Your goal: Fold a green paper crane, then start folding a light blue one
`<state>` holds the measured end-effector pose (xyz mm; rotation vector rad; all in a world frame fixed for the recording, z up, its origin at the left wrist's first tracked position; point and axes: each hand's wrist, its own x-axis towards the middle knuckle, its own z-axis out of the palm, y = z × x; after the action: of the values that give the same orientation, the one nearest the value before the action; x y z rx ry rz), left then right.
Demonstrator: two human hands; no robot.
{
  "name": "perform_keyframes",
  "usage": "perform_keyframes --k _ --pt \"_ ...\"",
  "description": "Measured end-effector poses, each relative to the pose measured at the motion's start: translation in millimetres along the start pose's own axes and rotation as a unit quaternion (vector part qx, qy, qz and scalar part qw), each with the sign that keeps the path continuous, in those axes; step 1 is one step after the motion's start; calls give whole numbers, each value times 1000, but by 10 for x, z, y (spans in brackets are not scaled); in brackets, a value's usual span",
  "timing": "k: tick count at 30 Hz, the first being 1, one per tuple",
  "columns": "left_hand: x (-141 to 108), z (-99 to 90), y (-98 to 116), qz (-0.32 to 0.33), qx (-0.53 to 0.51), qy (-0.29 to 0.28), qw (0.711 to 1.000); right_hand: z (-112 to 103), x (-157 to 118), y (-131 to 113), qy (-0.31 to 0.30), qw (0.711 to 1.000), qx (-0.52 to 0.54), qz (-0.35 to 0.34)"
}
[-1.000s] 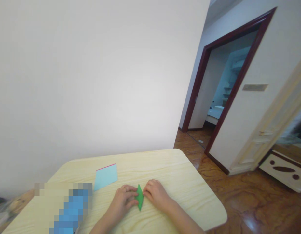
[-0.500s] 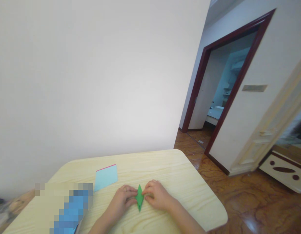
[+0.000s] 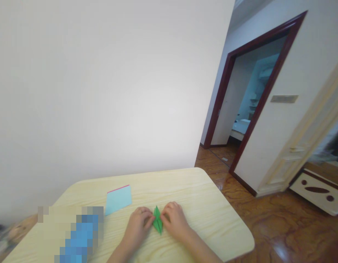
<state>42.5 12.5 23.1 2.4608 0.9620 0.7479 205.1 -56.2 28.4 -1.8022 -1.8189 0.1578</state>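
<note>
A small green folded paper (image 3: 158,221), shaped like a narrow diamond with a crease down its middle, lies between my hands on the table. My left hand (image 3: 140,223) pinches its left edge with thumb and fingers. On the opposite side my right hand (image 3: 174,218) has its fingertips closed on the right edge. The paper's upper and lower points show between the fingers; its side corners are hidden under them.
Left of my hands, a pale blue sheet of paper (image 3: 118,199) with a pink top edge rests on the light wood table (image 3: 212,212). A blurred-out blue object (image 3: 82,233) is at the table's left. The white wall (image 3: 130,91) stands behind.
The green paper has tilted slightly, its lower point swinging right, and a centre crease now shows. Both thumbs have shifted on its edges.
</note>
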Motion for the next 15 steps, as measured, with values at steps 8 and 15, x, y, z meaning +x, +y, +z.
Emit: perform_keyframes --k 8,15 --pt "-64 52 27 -9 46 24 999 68 -32 -64 30 999 2 42" --pt "-4 85 -29 58 67 -38 995 75 -42 -54 37 998 12 41"
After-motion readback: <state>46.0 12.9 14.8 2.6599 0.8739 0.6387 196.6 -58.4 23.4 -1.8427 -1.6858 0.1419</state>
